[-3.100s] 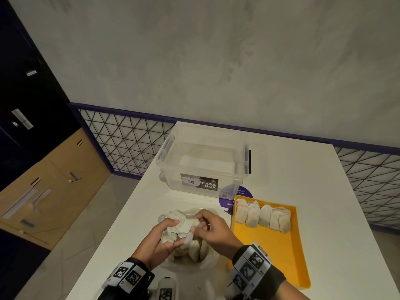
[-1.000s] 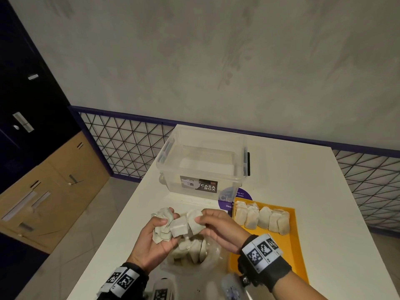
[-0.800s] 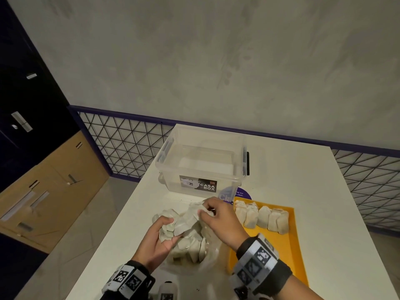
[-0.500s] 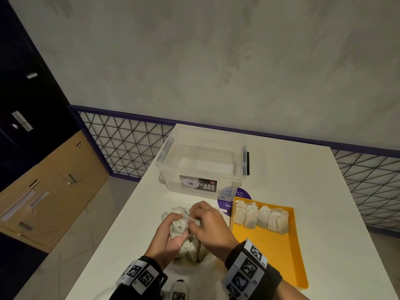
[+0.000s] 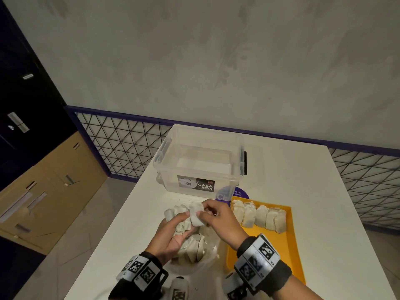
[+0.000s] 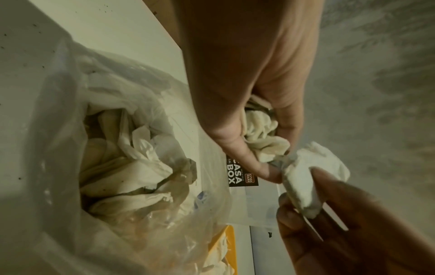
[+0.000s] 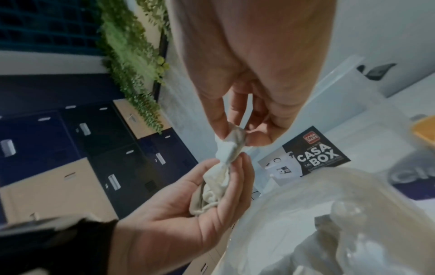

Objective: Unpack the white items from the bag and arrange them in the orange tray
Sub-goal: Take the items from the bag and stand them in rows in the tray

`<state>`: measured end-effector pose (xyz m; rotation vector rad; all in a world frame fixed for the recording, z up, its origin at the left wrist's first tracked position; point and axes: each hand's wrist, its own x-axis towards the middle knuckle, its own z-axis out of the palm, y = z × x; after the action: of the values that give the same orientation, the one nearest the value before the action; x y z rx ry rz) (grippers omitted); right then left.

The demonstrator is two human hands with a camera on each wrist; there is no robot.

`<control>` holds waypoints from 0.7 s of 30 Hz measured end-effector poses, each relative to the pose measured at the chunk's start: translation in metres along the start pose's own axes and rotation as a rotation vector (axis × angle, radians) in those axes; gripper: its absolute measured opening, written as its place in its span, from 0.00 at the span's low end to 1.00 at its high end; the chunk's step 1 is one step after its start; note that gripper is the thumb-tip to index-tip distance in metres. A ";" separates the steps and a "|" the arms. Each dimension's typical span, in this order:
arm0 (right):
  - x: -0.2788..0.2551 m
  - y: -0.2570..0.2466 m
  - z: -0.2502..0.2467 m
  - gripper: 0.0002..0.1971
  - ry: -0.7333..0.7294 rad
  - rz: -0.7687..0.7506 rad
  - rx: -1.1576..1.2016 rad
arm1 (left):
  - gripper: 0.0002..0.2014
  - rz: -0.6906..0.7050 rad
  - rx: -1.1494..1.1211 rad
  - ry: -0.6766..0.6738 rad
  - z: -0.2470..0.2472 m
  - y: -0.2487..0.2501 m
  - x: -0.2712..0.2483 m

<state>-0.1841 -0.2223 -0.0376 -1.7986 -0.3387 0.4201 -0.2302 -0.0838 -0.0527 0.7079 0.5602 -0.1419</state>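
Over the clear plastic bag (image 5: 195, 264), my left hand (image 5: 179, 221) cups a tangled bunch of white sachets (image 6: 261, 134), fingers curled round them. My right hand (image 5: 202, 215) pinches one white sachet (image 5: 195, 216) at the top of that bunch, between thumb and fingertips (image 7: 220, 130). That sachet (image 7: 230, 147) still touches the bunch (image 7: 212, 191) in the left palm. More sachets (image 6: 132, 167) lie inside the open bag (image 6: 58, 130). The orange tray (image 5: 270, 247) lies to the right, with a row of several sachets (image 5: 257, 215) at its far end.
A clear lidless storage box (image 5: 201, 163) with a black label stands just behind the hands. A purple round sticker (image 5: 238, 192) lies between box and tray. The white table (image 5: 324, 202) ends at the left, with floor and lockers beyond. A mesh railing runs behind.
My right hand pulled away to the right, came back to the bunch, and now pinches one sachet at its top. The left hand keeps holding the bunch over the bag.
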 end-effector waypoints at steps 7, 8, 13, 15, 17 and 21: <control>-0.001 0.001 -0.022 0.09 0.044 0.049 0.208 | 0.08 -0.007 0.006 0.045 -0.002 0.002 0.003; -0.001 0.002 -0.026 0.08 0.048 0.044 0.191 | 0.08 -0.006 0.007 0.047 -0.002 0.002 0.003; -0.005 0.014 -0.069 0.06 0.149 0.018 -0.114 | 0.12 -0.030 0.001 0.059 -0.009 0.000 0.004; -0.008 0.022 -0.094 0.05 0.208 0.033 -0.202 | 0.14 -0.043 -0.011 0.050 -0.012 0.000 0.004; -0.013 0.028 -0.118 0.06 0.252 0.057 -0.304 | 0.16 -0.044 -0.017 0.040 -0.014 0.000 0.003; -0.015 0.049 -0.154 0.07 0.258 0.151 -0.514 | 0.20 -0.031 -0.006 0.041 -0.020 -0.002 0.005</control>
<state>-0.1277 -0.3741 -0.0464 -2.3614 -0.1339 0.2094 -0.2357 -0.0717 -0.0688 0.6974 0.6108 -0.1551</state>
